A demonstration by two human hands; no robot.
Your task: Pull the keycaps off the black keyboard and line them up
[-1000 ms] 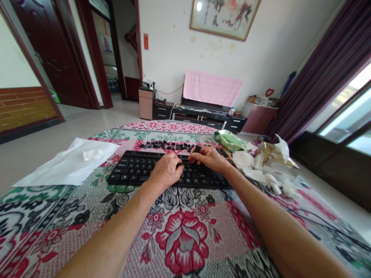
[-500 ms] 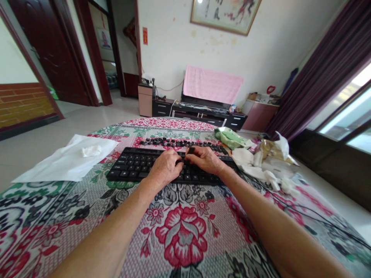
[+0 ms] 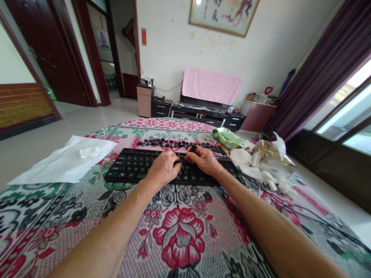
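A black keyboard lies across the patterned tablecloth, with both hands over its middle. My left hand rests on it, thumb and fingers curled together over the keys. Something dark shows at its fingertips, too small to name. My right hand is closed around a small black-ended tool, whose dark end sticks up above the fingers. Its lower end points down at the keyboard near my left fingertips; the contact is hidden. Behind the keyboard, loose black keycaps are strewn in a long row.
On the left lies a white sheet with a crumpled tissue on it. At the right are a green packet, crumpled white tissues and a golden wrapper. A black cable trails toward the right edge.
The black end of the tool in my right hand has tilted slightly up and to the right. Both hands stay at nearly the same spot on the keyboard; the view has shifted a little.
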